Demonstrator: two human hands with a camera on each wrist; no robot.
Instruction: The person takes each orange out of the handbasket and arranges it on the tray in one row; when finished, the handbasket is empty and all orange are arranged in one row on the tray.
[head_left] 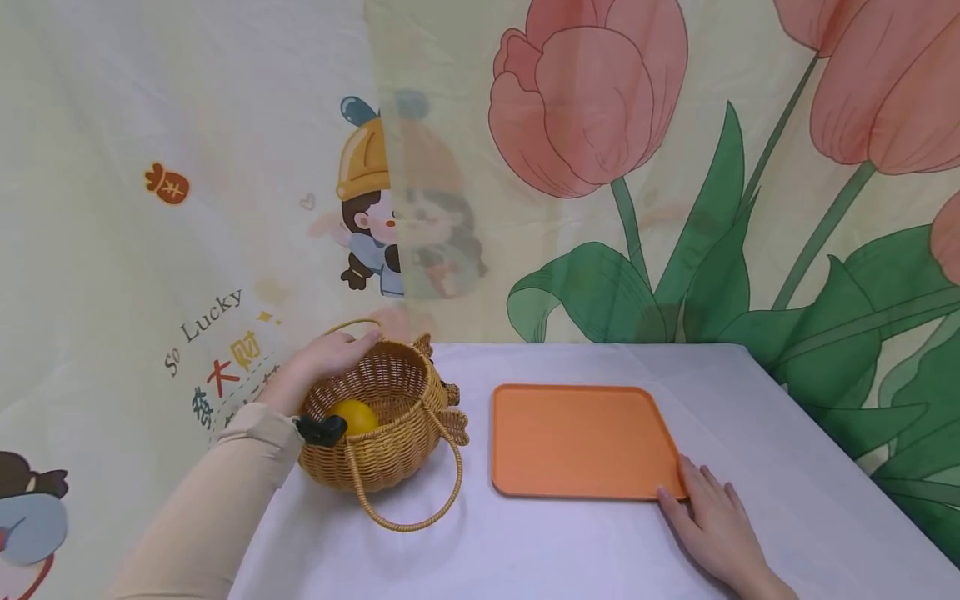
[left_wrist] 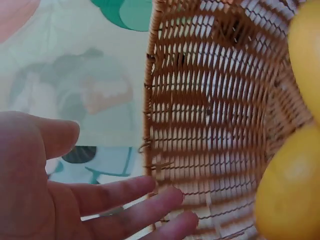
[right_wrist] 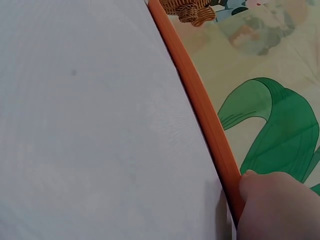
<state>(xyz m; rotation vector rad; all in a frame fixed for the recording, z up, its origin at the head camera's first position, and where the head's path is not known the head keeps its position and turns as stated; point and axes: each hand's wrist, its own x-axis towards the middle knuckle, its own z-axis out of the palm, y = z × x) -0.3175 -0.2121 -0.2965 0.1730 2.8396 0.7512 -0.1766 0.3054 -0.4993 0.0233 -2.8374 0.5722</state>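
A round wicker basket (head_left: 390,462) stands on the left of the table, tilted a little. My left hand (head_left: 337,352) is over its left back rim, and the left wrist view shows the fingers (left_wrist: 120,197) outstretched at the rim with the thumb apart. Two smooth yellow fruits (left_wrist: 290,187) lie inside; the head view shows just one yellow fruit (head_left: 357,414). At the front right corner of a flat orange tray (head_left: 581,442), my right hand (head_left: 712,521) touches the edge, its thumb on the front side and fingers loosely extended beside the right side.
One basket handle (head_left: 405,527) hangs down in front, while another handle (head_left: 352,323) stands up behind the left hand. A white cloth (head_left: 555,550) covers the table. Printed curtains (head_left: 450,167) hang behind it and along its right side.
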